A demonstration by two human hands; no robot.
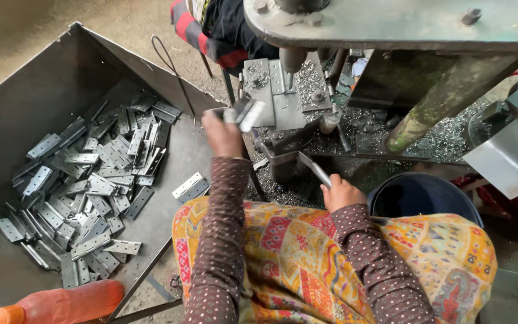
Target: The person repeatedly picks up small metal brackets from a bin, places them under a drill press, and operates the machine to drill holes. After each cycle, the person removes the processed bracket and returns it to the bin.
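Note:
My left hand (222, 133) is raised in front of the drill press and grips a few flat metal hinge plates (244, 113), held close to the press's jig block (283, 90). My right hand (341, 194) rests lower, closed around a flat metal lever handle (313, 168) that slopes up to the left toward the machine. The drill spindle (293, 58) hangs above the jig. Both arms wear brown dotted sleeves, over a yellow patterned cloth on my lap.
A big grey metal bin (43, 84) on the left holds several hinge plates (91, 186). Metal shavings (445, 138) litter the machine base. A dark blue bucket (421, 195) stands at right, an orange bottle (61, 303) at bottom left. A bent wire (172, 63) rises from the bin's edge.

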